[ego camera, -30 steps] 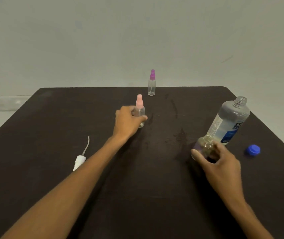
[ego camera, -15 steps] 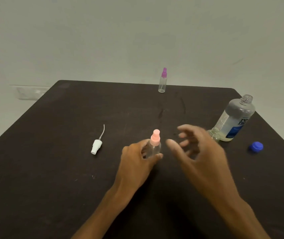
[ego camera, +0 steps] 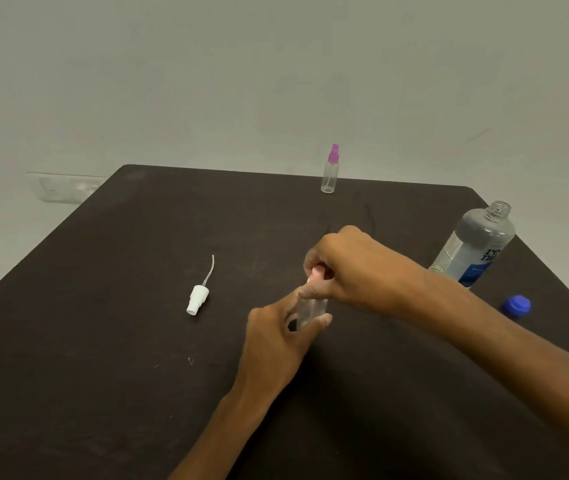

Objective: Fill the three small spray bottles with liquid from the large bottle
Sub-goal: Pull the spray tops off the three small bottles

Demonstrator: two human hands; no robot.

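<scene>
Head view: we now see the right hand (ego camera: 349, 268), free half a second ago, pinching the pink sprayer cap (ego camera: 317, 271) while the left hand (ego camera: 276, 327) grips the small bottle (ego camera: 310, 308) mid-table. We judge unscrewing begins; the large bottle (ego camera: 473, 247) waits uncapped at right.

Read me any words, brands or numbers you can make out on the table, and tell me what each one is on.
"re" above "nu": dark letters on the large bottle, cut off at its edge.
Blue panel lower on the same label: print too blurred to read.
Purple-capped spray bottle, white sprayer head and blue cap: no text visible.
</scene>
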